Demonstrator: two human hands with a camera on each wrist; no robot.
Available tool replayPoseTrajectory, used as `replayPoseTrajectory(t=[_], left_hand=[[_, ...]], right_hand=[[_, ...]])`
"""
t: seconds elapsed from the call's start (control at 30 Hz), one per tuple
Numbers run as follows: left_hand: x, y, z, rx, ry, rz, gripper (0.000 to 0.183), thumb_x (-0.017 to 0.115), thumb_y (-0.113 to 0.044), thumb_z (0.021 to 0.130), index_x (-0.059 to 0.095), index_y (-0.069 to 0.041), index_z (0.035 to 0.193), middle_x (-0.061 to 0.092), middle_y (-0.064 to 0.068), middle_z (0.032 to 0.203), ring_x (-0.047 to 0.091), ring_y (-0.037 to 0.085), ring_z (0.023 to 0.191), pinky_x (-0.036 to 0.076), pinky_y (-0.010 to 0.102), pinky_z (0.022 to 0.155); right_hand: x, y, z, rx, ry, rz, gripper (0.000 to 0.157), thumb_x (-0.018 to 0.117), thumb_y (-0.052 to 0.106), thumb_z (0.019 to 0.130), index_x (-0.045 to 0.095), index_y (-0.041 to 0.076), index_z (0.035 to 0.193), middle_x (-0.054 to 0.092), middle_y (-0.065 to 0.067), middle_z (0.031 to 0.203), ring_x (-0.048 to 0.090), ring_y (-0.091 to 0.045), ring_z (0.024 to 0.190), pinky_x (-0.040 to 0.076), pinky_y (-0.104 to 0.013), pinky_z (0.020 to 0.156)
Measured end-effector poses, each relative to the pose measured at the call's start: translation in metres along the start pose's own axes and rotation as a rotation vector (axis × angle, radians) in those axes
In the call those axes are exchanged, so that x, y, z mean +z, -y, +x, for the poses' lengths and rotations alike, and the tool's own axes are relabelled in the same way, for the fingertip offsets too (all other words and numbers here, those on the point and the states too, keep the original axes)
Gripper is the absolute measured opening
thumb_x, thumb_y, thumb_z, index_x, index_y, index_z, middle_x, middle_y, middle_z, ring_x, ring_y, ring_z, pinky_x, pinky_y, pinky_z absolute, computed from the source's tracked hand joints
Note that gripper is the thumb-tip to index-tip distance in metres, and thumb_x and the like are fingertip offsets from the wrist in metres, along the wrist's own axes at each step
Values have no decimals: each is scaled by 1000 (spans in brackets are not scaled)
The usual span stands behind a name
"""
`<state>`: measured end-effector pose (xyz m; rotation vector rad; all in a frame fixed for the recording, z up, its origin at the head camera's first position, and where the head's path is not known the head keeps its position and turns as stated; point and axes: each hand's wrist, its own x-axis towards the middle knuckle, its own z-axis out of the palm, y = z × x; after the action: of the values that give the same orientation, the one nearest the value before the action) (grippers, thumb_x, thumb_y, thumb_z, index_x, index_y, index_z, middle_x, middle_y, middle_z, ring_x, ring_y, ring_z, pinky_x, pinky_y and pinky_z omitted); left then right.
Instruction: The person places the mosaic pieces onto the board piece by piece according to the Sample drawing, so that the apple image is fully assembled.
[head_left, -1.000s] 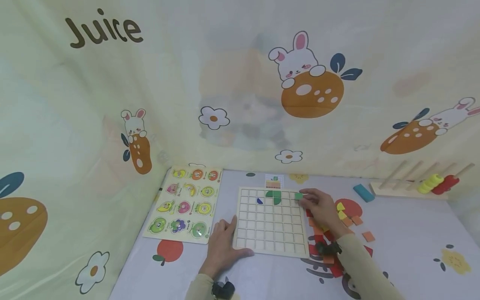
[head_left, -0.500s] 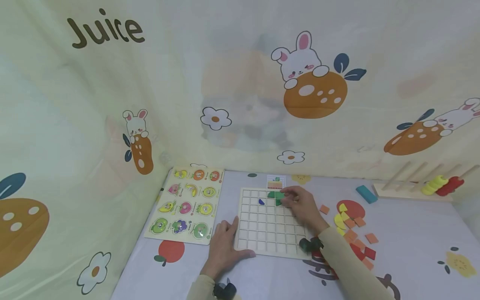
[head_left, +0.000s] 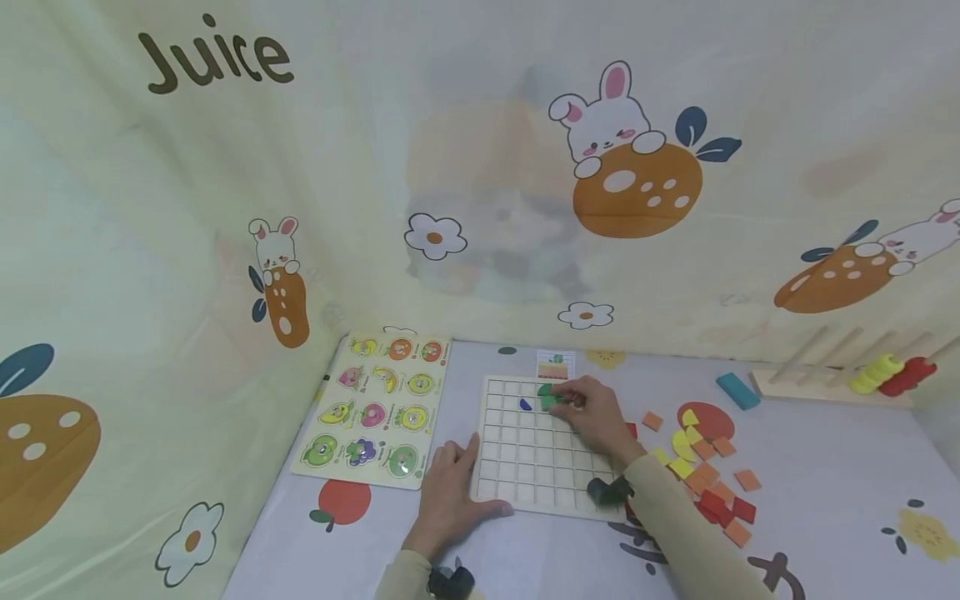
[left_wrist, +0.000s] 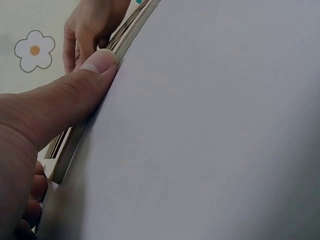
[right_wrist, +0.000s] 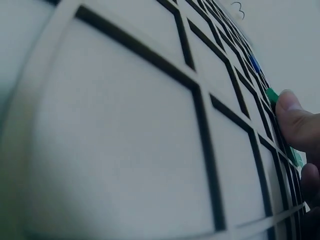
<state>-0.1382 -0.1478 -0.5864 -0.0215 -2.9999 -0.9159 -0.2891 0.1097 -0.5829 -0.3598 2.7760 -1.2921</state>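
Observation:
A wooden grid board (head_left: 517, 467) lies on the table, with a blue piece (head_left: 525, 404) and a green leaf-shaped piece (head_left: 545, 389) in its upper cells. My right hand (head_left: 592, 417) pinches a green square tile (head_left: 550, 402) at the cell just below the leaf piece. The fingers hide part of the nearby green pieces. In the right wrist view the thumb (right_wrist: 292, 117) is against the green. My left hand (head_left: 448, 498) rests at the board's near left corner. Its thumb (left_wrist: 70, 95) lies straight along the front edge, the other fingers along the left side.
A fruit puzzle board (head_left: 375, 412) lies to the left. A small picture card (head_left: 556, 364) sits behind the grid board. Loose orange, yellow and red tiles (head_left: 708, 479) are scattered on the right. Further back are a teal block (head_left: 738, 391) and a peg stand (head_left: 795, 385) with yellow and red rings.
My right hand has carried the green square tile leftward from the board's right side to the cell below the leaf piece. My left hand has stayed at the corner.

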Motion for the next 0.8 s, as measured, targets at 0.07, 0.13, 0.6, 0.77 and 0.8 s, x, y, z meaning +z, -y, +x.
replayPoseTrajectory(t=[0.07,0.13,0.6,0.77,0.8], left_hand=[[1,1,0,0,0,3,127,92,-71,62,41,-14,164,34,-7,100,31,9,88,30,22,73],[1,1,0,-1,0,6,126,92,-71,62,41,-15,164,34,-7,101,31,9,88,30,22,73],[2,1,0,-2,7,11,126,91,-71,63,40,-16,164,34,-7,101,32,9,88,30,23,72],[1,1,0,-3,4,16,126,90,-72,63,41,-17,164,34,-7,101,32,9,88,30,22,72],[1,1,0,-2,1,14,126,91,-72,63,41,-16,164,34,-7,101,32,9,88,30,22,72]], right_hand=[[1,1,-1,5,8,-13,26,85,21,90,81,19,116,64,-3,104,52,-22,95,41,-35,84],[2,2,-1,12,11,-19,26,86,23,90,81,20,116,65,-3,105,52,-22,96,41,-36,84],[2,3,0,26,12,12,25,86,28,89,82,21,113,68,-3,105,55,-22,97,42,-36,86],[5,2,1,26,6,-11,23,85,32,90,83,21,110,67,-3,105,54,-23,98,41,-36,86],[5,2,1,31,5,-6,23,85,33,90,83,21,109,67,-3,104,54,-24,98,41,-37,86]])
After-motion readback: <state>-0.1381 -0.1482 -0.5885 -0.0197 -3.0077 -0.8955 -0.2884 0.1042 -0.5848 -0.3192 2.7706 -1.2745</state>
